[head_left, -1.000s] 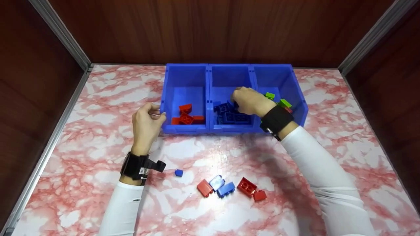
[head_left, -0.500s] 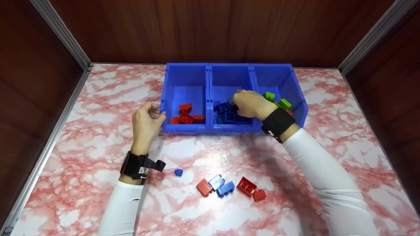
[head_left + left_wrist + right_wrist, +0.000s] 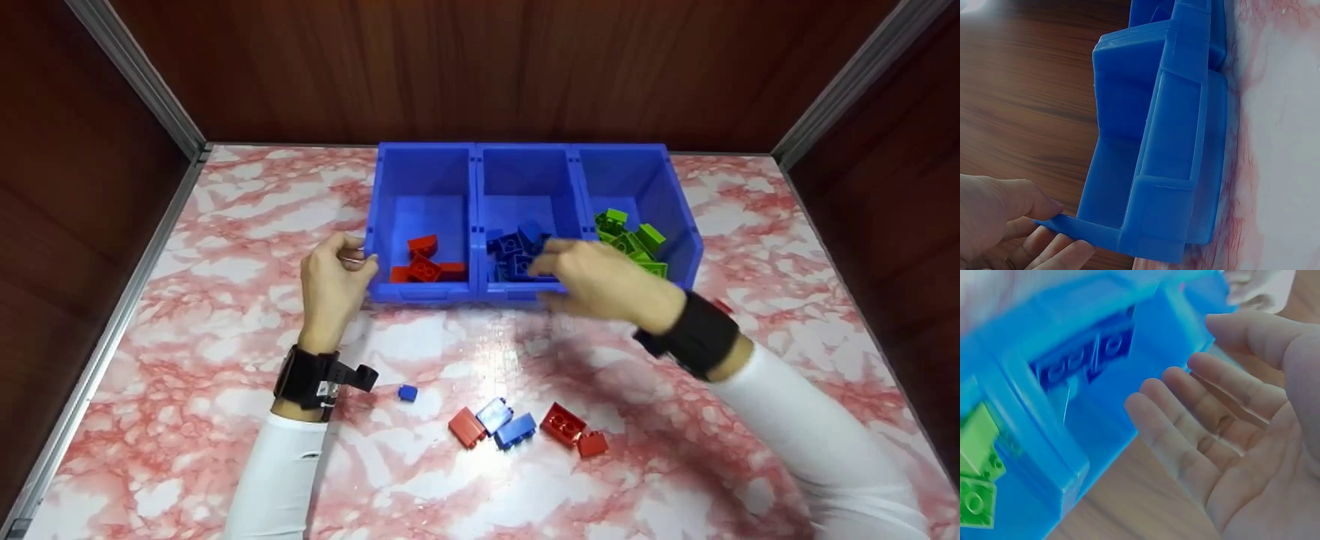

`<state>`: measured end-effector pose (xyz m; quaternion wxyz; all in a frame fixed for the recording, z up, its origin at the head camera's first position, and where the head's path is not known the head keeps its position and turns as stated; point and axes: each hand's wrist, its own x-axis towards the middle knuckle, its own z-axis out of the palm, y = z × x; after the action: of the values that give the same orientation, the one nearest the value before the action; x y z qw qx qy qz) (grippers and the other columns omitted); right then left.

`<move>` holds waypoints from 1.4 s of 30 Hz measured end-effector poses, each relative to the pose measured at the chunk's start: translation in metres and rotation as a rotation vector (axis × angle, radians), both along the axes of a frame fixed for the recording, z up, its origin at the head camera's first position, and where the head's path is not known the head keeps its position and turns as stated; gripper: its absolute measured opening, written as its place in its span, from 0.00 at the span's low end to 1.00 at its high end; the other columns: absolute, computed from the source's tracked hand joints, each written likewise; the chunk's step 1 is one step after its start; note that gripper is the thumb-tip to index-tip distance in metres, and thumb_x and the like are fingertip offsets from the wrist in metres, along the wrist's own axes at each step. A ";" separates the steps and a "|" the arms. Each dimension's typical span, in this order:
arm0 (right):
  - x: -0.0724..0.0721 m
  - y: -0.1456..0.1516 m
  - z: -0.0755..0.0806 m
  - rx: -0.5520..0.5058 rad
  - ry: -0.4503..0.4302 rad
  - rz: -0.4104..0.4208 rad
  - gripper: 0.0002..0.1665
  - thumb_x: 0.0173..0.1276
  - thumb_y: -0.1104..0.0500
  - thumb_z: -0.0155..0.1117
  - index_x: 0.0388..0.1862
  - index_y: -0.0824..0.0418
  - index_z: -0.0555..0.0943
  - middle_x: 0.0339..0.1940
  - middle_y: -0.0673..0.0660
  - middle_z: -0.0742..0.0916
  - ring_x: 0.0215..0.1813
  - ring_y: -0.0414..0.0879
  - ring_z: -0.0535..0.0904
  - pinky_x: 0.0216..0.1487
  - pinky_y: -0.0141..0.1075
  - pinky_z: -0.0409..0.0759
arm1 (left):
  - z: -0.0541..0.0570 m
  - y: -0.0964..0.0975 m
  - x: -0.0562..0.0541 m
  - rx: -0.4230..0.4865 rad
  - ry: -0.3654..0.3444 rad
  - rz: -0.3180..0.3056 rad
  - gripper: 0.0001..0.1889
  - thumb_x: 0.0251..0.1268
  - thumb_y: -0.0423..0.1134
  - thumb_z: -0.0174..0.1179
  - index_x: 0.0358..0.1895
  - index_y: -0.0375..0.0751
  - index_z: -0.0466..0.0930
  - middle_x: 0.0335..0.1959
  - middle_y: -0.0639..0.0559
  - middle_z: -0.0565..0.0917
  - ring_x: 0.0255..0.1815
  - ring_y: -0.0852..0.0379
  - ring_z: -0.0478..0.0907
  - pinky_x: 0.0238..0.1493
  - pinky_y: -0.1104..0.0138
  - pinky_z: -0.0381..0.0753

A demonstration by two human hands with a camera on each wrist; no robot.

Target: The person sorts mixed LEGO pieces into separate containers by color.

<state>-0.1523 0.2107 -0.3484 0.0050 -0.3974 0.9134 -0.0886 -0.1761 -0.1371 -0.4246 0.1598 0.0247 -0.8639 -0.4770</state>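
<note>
A blue three-compartment bin (image 3: 424,295) stands toward the back of the table. My left hand (image 3: 334,281) pinches the rim of its left side wall, thumb inside and fingers outside in the left wrist view. Over the front edge of the middle compartment is my right hand (image 3: 615,281), blurred. In the right wrist view its fingers (image 3: 1168,422) are spread and hold nothing. Red bricks (image 3: 424,268) lie in the left compartment, dark blue bricks (image 3: 512,244) in the middle and green bricks (image 3: 651,238) in the right. The right hand hides part of the middle pile.
In front of the bin lie a red brick (image 3: 467,428), two blue bricks (image 3: 515,431), a hollow-side-up red brick (image 3: 562,424) and a small red brick (image 3: 592,444). A small blue brick (image 3: 407,393) sits near the left wrist. Wooden walls (image 3: 480,71) enclose the table.
My right hand has drawn back out of the middle compartment, toward the front right, and its fingers have opened. More of the blue and green bricks shows. The left hand stays on the rim.
</note>
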 end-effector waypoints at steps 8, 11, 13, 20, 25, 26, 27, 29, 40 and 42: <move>0.047 0.016 -0.021 -0.040 -0.092 0.023 0.19 0.61 0.63 0.77 0.51 0.65 0.88 0.46 0.60 0.91 0.43 0.52 0.90 0.42 0.38 0.92 | 0.001 0.001 0.000 0.006 -0.008 -0.002 0.12 0.61 0.28 0.69 0.48 0.30 0.86 0.44 0.35 0.92 0.42 0.42 0.91 0.35 0.88 0.75; 0.060 0.022 -0.029 -0.053 -0.102 0.020 0.19 0.59 0.62 0.79 0.50 0.64 0.89 0.45 0.59 0.90 0.43 0.51 0.90 0.42 0.39 0.92 | 0.002 0.002 0.000 0.005 -0.009 -0.002 0.12 0.61 0.28 0.69 0.48 0.30 0.86 0.44 0.35 0.92 0.42 0.43 0.90 0.35 0.87 0.76; 0.067 0.024 -0.035 -0.059 -0.121 0.027 0.20 0.58 0.61 0.80 0.50 0.64 0.89 0.44 0.58 0.90 0.43 0.49 0.89 0.42 0.38 0.92 | 0.002 0.002 0.000 0.004 -0.010 -0.003 0.12 0.61 0.28 0.69 0.48 0.30 0.86 0.44 0.36 0.92 0.42 0.43 0.90 0.35 0.86 0.76; 0.083 0.025 -0.057 -0.044 -0.292 0.054 0.22 0.58 0.54 0.82 0.50 0.59 0.89 0.44 0.55 0.90 0.38 0.42 0.85 0.39 0.31 0.87 | 0.002 0.002 -0.001 -0.001 -0.003 0.002 0.12 0.61 0.29 0.70 0.48 0.31 0.87 0.44 0.36 0.92 0.41 0.43 0.91 0.36 0.84 0.78; 0.094 0.020 -0.070 0.002 -0.331 -0.015 0.26 0.56 0.45 0.84 0.49 0.56 0.88 0.41 0.51 0.87 0.37 0.36 0.78 0.39 0.33 0.83 | 0.002 0.002 -0.001 -0.004 0.000 0.003 0.12 0.61 0.29 0.70 0.48 0.32 0.87 0.44 0.37 0.92 0.42 0.43 0.91 0.38 0.82 0.80; 0.096 0.019 -0.073 0.012 -0.335 -0.026 0.27 0.55 0.44 0.85 0.48 0.56 0.88 0.41 0.51 0.87 0.37 0.36 0.78 0.39 0.33 0.83 | 0.002 0.002 -0.001 -0.005 0.000 0.003 0.12 0.61 0.29 0.70 0.48 0.32 0.87 0.44 0.37 0.92 0.42 0.44 0.91 0.39 0.80 0.82; 0.098 0.018 -0.075 0.020 -0.344 -0.034 0.28 0.54 0.43 0.85 0.49 0.56 0.88 0.42 0.51 0.87 0.38 0.36 0.78 0.39 0.33 0.83 | 0.002 0.002 -0.001 -0.006 -0.001 0.002 0.12 0.61 0.29 0.70 0.48 0.31 0.87 0.44 0.37 0.92 0.42 0.44 0.91 0.40 0.77 0.84; 0.101 0.016 -0.078 0.027 -0.370 -0.046 0.28 0.54 0.44 0.85 0.48 0.56 0.88 0.42 0.51 0.88 0.39 0.36 0.78 0.38 0.32 0.81 | 0.002 0.002 0.000 -0.009 -0.003 0.000 0.12 0.62 0.29 0.70 0.48 0.31 0.87 0.44 0.37 0.92 0.42 0.44 0.91 0.42 0.70 0.88; 0.098 0.011 -0.083 -0.032 -0.376 -0.089 0.18 0.54 0.61 0.81 0.44 0.55 0.88 0.40 0.52 0.87 0.40 0.40 0.82 0.38 0.30 0.83 | 0.001 0.001 0.001 -0.014 -0.013 0.007 0.12 0.62 0.28 0.69 0.49 0.30 0.86 0.44 0.36 0.91 0.43 0.42 0.90 0.48 0.57 0.91; 0.095 0.012 -0.081 -0.042 -0.364 -0.095 0.17 0.54 0.62 0.81 0.44 0.55 0.87 0.39 0.51 0.86 0.38 0.39 0.80 0.36 0.29 0.82 | 0.001 0.002 0.000 -0.011 -0.013 0.006 0.12 0.62 0.28 0.69 0.49 0.30 0.86 0.44 0.36 0.91 0.43 0.43 0.90 0.48 0.57 0.91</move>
<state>-0.0576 0.2225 -0.4292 0.1575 -0.3314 0.9130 -0.1784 -0.1758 -0.1354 -0.4237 0.1557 0.0293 -0.8675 -0.4716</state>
